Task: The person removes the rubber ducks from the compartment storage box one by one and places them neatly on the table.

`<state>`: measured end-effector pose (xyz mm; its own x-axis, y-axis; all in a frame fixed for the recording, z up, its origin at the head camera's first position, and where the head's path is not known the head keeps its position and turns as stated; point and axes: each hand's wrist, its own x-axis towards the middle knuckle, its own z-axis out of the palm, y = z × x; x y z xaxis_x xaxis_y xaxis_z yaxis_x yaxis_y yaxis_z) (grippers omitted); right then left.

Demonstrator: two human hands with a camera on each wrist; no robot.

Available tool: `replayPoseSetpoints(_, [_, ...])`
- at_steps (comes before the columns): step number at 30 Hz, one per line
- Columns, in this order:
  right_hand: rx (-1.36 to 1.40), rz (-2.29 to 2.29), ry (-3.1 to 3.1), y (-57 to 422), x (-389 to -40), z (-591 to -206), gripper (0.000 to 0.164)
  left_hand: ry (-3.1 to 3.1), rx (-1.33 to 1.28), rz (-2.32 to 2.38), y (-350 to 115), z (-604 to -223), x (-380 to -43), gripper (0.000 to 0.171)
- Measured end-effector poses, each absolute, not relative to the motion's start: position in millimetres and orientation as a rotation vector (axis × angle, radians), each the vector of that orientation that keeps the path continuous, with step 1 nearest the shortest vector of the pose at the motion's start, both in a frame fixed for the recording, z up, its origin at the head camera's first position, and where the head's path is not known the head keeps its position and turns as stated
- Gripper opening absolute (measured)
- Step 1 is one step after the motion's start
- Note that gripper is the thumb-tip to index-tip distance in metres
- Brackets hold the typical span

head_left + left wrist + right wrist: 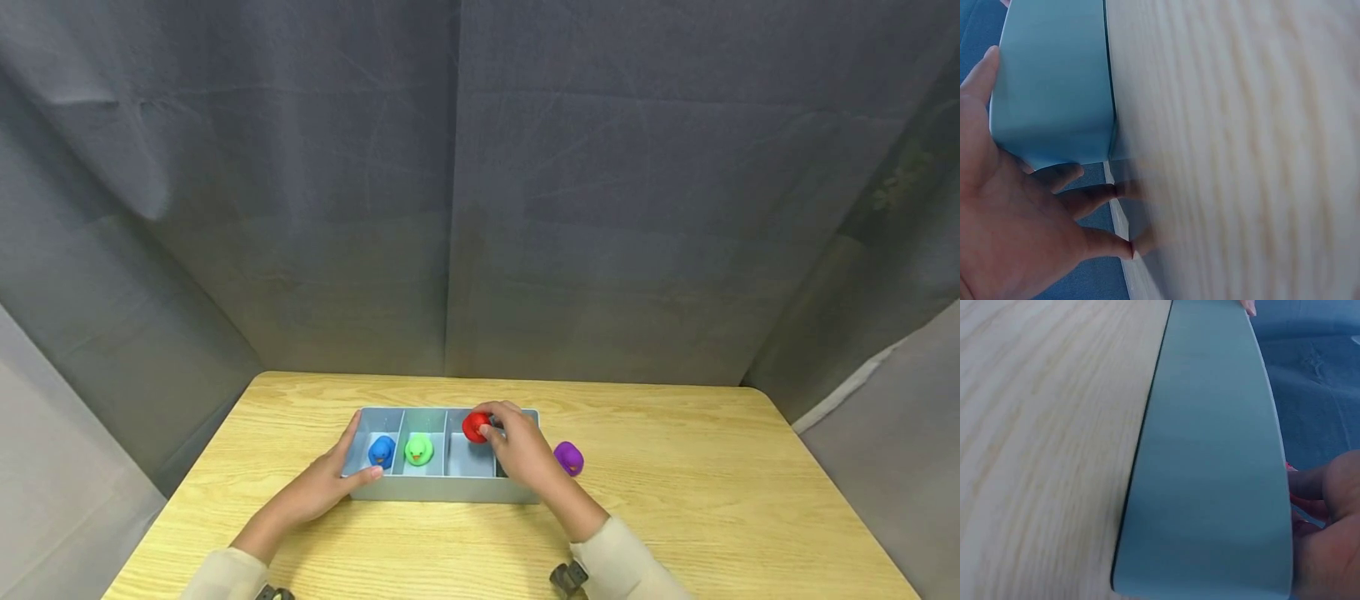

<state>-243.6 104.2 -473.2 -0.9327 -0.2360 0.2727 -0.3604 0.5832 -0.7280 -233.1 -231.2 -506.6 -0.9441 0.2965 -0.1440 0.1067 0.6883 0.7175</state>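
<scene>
A grey-blue divided box [465, 489] lies lengthwise on the table. My right hand [519, 446] pinches a red toy duck [473, 427] over the compartment right of the green duck's, near the back wall. That hand covers much of the rightmost compartment. At the box's left end my left hand [322, 482] rests spread, fingers along the end and thumb at the front rim; the left wrist view shows these fingers [1088, 200] fairly straight. A blue toy duck [382, 452] sits in the leftmost compartment, a green toy duck [418, 450] in the one beside it.
A purple toy duck [569, 458] lies on the wooden table [675, 500] just right of the box. Grey curtains [600, 208] hang behind the table's back edge and at both sides. Each wrist carries a dark strapped device [567, 577].
</scene>
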Motion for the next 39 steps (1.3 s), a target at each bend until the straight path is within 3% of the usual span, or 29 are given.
replayPoseSetpoints(39, [0.494, 1.272, -2.628, 134.9, -230.0, -462.7, 0.029, 2.650, 0.319, 1.124, -232.8, -507.4, -231.0, 0.099])
